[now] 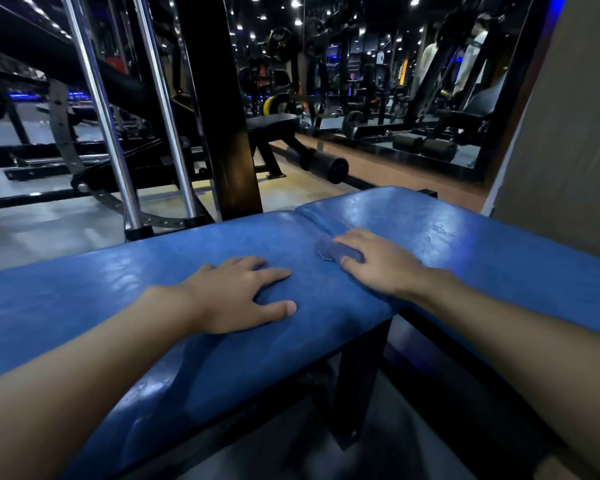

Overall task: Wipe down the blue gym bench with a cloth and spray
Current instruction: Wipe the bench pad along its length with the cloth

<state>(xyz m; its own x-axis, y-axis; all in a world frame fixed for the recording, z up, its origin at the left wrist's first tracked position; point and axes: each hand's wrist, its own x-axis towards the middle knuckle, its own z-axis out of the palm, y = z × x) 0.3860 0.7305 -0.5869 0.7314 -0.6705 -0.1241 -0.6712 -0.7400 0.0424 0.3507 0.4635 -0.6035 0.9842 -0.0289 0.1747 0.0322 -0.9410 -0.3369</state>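
The blue gym bench point(125, 299) stretches across the view in two padded sections with a seam between them. My left hand point(236, 292) lies flat on the left pad, fingers spread and straight. My right hand point(378, 261) presses a small blue cloth point(329, 249) onto the pad next to the seam; the cloth pokes out from under my fingers and most of it is covered by the hand. No spray bottle is in view.
A black post point(222, 109) and chrome rods point(101, 109) of a machine stand just behind the bench. Another bench point(274, 124) with a roller pad point(328, 168) sits farther back. A wall point(568, 133) closes the right side. The bench's black legs point(357, 375) are below.
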